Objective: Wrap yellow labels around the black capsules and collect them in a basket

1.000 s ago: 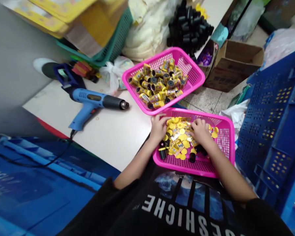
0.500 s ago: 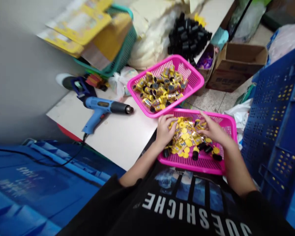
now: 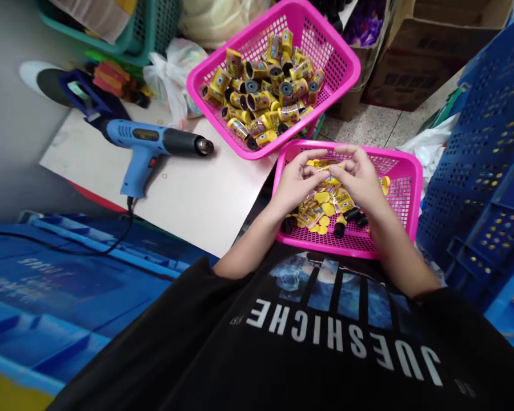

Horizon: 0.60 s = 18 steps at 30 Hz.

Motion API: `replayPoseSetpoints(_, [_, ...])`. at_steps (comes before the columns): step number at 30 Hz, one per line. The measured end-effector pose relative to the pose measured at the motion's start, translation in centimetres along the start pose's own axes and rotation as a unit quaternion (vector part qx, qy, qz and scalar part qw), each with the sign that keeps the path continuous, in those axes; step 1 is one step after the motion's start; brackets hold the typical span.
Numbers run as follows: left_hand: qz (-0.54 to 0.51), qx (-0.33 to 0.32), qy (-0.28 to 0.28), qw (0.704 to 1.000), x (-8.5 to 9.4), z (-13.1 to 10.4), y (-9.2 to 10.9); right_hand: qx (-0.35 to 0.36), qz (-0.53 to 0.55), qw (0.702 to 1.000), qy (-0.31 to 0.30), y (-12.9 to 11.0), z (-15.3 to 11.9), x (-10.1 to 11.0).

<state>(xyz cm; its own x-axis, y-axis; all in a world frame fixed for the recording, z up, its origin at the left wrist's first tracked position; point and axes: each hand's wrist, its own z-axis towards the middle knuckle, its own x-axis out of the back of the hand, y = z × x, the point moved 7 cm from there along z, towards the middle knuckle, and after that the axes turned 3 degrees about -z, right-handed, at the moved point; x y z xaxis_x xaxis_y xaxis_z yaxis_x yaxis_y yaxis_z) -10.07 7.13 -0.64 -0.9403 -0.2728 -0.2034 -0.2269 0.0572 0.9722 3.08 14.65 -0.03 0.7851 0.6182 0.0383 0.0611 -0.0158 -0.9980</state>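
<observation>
Hands meet over a pink basket [image 3: 405,188] at centre right of the frame. The left hand [image 3: 297,185] and the right hand [image 3: 360,180] are both curled, fingertips pinching a small yellow wrapper [image 3: 325,165] between them, just above the basket's far rim. Below the hands, the basket holds loose yellow discs and wrappers [image 3: 323,208] and a few black tubes [image 3: 346,220].

A second pink basket [image 3: 345,54] sits at upper centre, touching the first at one corner and filled with yellow-wrapped tubes [image 3: 265,85]. It rests partly on a pale, off-white surface [image 3: 197,200] that runs from middle left to centre. A blue heat gun [image 3: 149,142] lies on its side on this surface, its nozzle pointing toward the second basket, its black cord trailing off the near edge.

Blue plastic crates [image 3: 488,160] fill the right edge. A cardboard box [image 3: 415,57] stands on a speckled floor at upper right. A green basket [image 3: 149,28] and a white plastic bag [image 3: 173,77] sit at upper left.
</observation>
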Motion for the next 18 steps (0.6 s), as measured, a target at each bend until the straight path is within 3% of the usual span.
replayPoseSetpoints(3, [0.023, -0.033, -0.001, 0.999, 2.6, 0.1, 1.4, 0.021, -0.052, 0.998, 0.021, 0.0, 0.0, -1.6])
replayPoseSetpoints(5, [0.038, -0.053, 0.030, 0.997, 4.7, 0.2, 2.4, -0.014, -0.145, 0.988, -0.046, 0.8, -0.9, -4.6])
replayPoseSetpoints(8, [0.050, -0.067, 0.083, 0.993, 7.3, 0.0, 3.3, -0.092, -0.289, 0.931, -0.202, 3.4, -3.9, -10.2])
replayPoseSetpoints(11, [0.045, -0.077, 0.134, 0.987, 8.8, -0.3, 3.9, -0.108, -0.306, 0.916, -0.238, 5.0, -6.2, -13.0])
replayPoseSetpoints(14, [0.039, -0.074, 0.166, 0.983, 9.6, -0.8, 4.0, -0.113, -0.268, 0.921, -0.260, 5.6, -6.9, -11.7])
replayPoseSetpoints(16, [0.026, -0.051, 0.164, 0.985, 9.5, -1.2, 3.6, -0.118, -0.222, 0.934, -0.255, 5.2, -6.7, -8.9])
replayPoseSetpoints(18, [0.010, -0.007, 0.135, 0.991, 8.7, -1.5, 2.8, -0.117, -0.133, 0.963, -0.203, 4.1, -6.2, -5.3])
